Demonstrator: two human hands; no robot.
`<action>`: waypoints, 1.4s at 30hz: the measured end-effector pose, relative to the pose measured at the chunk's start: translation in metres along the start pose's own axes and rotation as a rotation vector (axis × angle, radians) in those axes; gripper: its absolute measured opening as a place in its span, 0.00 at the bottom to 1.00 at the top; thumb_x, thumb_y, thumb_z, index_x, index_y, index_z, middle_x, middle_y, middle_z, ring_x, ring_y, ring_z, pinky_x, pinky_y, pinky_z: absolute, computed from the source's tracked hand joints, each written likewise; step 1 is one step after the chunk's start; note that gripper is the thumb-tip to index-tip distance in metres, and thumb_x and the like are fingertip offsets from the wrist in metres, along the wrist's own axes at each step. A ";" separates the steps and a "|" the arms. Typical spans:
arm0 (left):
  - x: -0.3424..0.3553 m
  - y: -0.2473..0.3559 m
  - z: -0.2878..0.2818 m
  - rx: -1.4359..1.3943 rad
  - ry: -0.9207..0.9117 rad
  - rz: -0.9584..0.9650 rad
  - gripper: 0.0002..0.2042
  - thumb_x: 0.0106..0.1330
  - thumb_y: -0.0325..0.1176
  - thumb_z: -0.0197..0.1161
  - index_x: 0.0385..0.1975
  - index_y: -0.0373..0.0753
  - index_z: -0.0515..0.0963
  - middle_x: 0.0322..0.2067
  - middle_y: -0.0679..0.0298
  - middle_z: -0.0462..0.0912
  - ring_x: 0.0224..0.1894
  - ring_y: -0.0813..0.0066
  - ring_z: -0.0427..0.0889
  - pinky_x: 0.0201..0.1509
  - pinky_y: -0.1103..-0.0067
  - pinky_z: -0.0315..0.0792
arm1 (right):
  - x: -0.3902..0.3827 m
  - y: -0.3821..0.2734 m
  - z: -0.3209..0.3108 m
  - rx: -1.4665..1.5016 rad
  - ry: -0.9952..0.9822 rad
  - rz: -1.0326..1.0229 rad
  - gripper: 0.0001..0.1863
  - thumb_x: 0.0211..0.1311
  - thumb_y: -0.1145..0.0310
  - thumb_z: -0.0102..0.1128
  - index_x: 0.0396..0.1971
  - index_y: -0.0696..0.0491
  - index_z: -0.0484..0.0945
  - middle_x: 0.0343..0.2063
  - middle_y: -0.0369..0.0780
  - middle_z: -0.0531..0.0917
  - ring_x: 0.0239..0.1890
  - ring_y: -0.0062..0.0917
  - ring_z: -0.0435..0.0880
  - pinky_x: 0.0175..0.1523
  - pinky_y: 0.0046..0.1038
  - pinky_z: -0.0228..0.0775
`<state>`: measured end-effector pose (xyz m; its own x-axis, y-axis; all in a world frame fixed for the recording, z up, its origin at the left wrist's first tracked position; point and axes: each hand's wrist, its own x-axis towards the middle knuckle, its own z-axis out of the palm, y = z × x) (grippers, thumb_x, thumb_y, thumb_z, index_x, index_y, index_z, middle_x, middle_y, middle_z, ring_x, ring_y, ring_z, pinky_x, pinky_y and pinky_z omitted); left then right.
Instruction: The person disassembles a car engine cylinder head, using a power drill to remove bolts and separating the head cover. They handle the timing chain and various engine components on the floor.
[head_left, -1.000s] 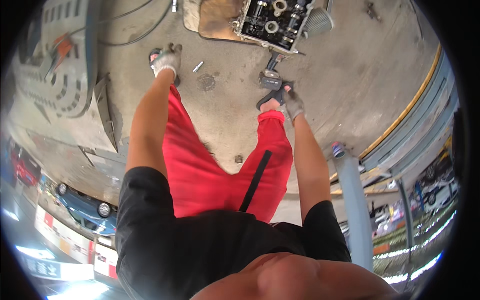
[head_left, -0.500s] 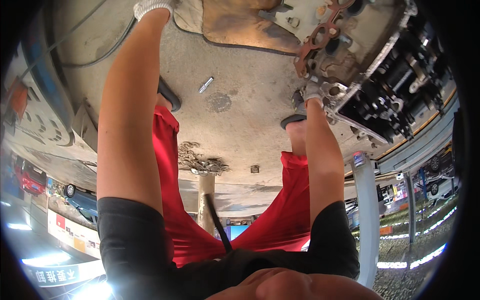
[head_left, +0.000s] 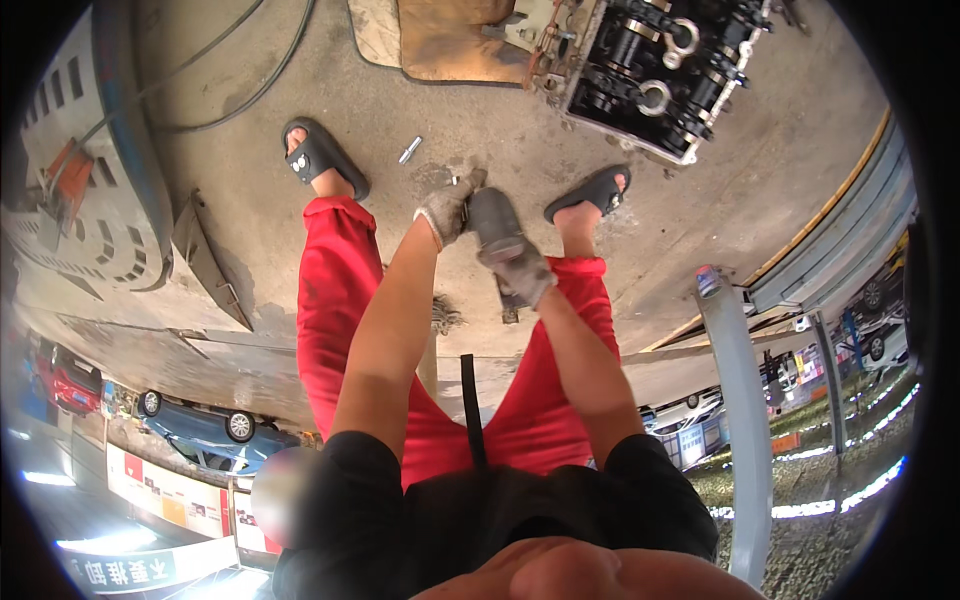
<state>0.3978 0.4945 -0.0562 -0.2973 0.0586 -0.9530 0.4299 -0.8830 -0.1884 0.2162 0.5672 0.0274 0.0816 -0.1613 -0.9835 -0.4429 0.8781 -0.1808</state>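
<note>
Both my hands, in dirty grey knit gloves, are close together over the floor between my feet. My right hand [head_left: 520, 272] is closed round the grip of a dark power tool [head_left: 493, 218] with a rounded body, which looks like a cordless impact wrench. Just left of the tool's body is my left hand [head_left: 446, 212]. Its fingers are bent together near the tool's front, and what they hold is too small and blurred to make out. A shiny silver socket [head_left: 410, 150] lies on the concrete, ahead of my left hand.
An engine cylinder head [head_left: 660, 80] with exposed camshafts lies ahead to the right. Beside it is a brown-stained board [head_left: 455, 45] with metal parts. A cable [head_left: 270, 85] curves at far left. My sandalled feet flank the hands; a grey post [head_left: 735, 380] stands at right.
My hands have come together between my legs, the left from the far upper left and the right from beside the cylinder head. The power tool now shows in my right hand. The view has shifted.
</note>
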 end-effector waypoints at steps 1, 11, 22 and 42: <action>-0.006 -0.007 -0.010 -0.076 -0.005 -0.088 0.21 0.66 0.46 0.81 0.46 0.38 0.81 0.38 0.55 0.89 0.33 0.62 0.89 0.41 0.61 0.88 | -0.012 -0.002 0.017 -0.048 -0.013 -0.015 0.36 0.61 0.49 0.77 0.64 0.51 0.77 0.49 0.43 0.89 0.48 0.33 0.88 0.54 0.35 0.80; -0.040 -0.009 -0.014 -0.091 0.196 -0.074 0.10 0.67 0.33 0.72 0.42 0.37 0.82 0.30 0.55 0.87 0.28 0.58 0.88 0.35 0.61 0.86 | -0.099 -0.053 0.026 -0.180 0.079 -0.082 0.36 0.64 0.44 0.71 0.67 0.47 0.78 0.55 0.49 0.90 0.58 0.46 0.88 0.61 0.41 0.82; -0.095 0.064 -0.030 0.178 0.314 0.136 0.10 0.80 0.38 0.62 0.46 0.38 0.75 0.33 0.60 0.81 0.31 0.63 0.86 0.35 0.60 0.89 | -0.159 -0.001 0.008 -0.411 0.081 -0.634 0.26 0.75 0.63 0.60 0.70 0.51 0.75 0.62 0.40 0.84 0.65 0.32 0.83 0.71 0.33 0.74; -0.380 0.098 0.171 0.426 -0.115 0.193 0.25 0.76 0.51 0.60 0.52 0.31 0.84 0.35 0.55 0.90 0.29 0.63 0.87 0.37 0.67 0.81 | -0.347 -0.231 -0.058 -0.870 0.459 -0.317 0.39 0.56 0.60 0.74 0.69 0.46 0.71 0.49 0.49 0.86 0.54 0.47 0.85 0.62 0.46 0.75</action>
<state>0.4073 0.3064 0.3283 -0.3496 -0.1556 -0.9239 0.1056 -0.9864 0.1262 0.2384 0.3947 0.4100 0.0392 -0.6451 -0.7631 -0.9678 0.1655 -0.1896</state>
